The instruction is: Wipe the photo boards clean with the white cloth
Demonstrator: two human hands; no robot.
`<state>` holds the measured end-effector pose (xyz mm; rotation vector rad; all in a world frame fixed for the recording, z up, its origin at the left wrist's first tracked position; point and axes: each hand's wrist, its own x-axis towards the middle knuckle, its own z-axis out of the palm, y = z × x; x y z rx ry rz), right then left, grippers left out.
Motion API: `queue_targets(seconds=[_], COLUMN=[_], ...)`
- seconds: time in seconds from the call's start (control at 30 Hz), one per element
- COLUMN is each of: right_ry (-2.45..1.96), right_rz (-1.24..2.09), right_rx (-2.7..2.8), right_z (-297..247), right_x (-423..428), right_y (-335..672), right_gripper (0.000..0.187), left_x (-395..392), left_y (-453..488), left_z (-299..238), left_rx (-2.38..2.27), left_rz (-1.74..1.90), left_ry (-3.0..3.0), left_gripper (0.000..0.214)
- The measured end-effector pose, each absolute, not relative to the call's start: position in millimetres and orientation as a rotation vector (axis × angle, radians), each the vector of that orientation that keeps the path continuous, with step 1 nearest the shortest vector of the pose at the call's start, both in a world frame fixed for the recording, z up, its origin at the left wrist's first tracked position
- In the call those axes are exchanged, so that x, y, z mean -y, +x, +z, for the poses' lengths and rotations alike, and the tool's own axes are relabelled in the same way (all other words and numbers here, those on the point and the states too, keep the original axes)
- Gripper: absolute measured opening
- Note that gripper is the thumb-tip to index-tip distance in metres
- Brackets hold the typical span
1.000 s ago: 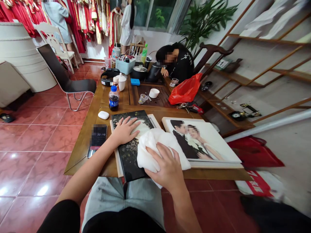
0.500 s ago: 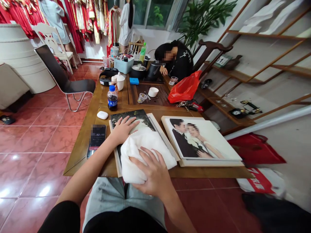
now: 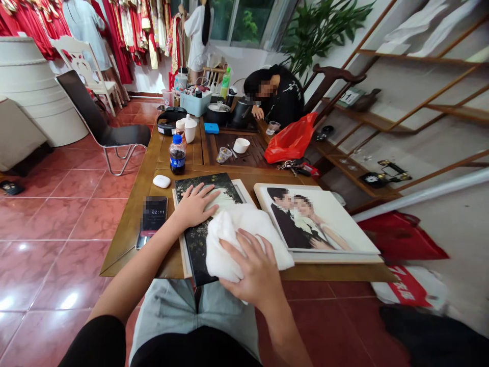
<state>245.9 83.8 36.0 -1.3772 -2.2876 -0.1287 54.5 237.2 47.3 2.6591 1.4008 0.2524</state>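
Observation:
A dark photo panel [image 3: 195, 251], with a pale figure printed on it, lies on top of a pale-edged album at the near edge of the table. My left hand [image 3: 195, 205] rests flat on its upper part, fingers spread. In my right hand [image 3: 254, 267] is a thick white cloth [image 3: 225, 232], bunched and pressed on the panel's right side, hiding much of it. The cloth reaches over toward a second photo album [image 3: 355, 221] on the right, whose top picture is of a couple.
A phone [image 3: 154, 216], a white earbud case [image 3: 161, 181] and a cola bottle [image 3: 177, 155] stand to the left. Behind are a white cup [image 3: 241, 146], keys and a red plastic bag [image 3: 291, 140]. Across the table a person [image 3: 284, 99] leans forward. Shelves [image 3: 385, 120] line the right wall.
My right hand has slid the white cloth to the right, uncovering more of the dark panel's lower left. My left hand stays in place.

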Motion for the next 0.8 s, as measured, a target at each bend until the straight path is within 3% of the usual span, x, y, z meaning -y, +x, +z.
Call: queue_targets(seconds=[0.33,0.8], right_ry=[-1.207,-1.456], right_rz=[-0.006,-0.266], right_rx=[2.364,2.191], right_z=[37.3,31.1], right_x=[-82.8,-84.4], right_y=[212.7,268.0], right_gripper=[0.068,0.052], left_x=[-241.1,-237.5], left_y=[52.4,54.1], left_z=[47.9,48.8], left_rx=[-1.394,-1.387], left_rz=[0.204,0.25], left_ry=[2.643,2.641], left_gripper=[0.053,0.056])
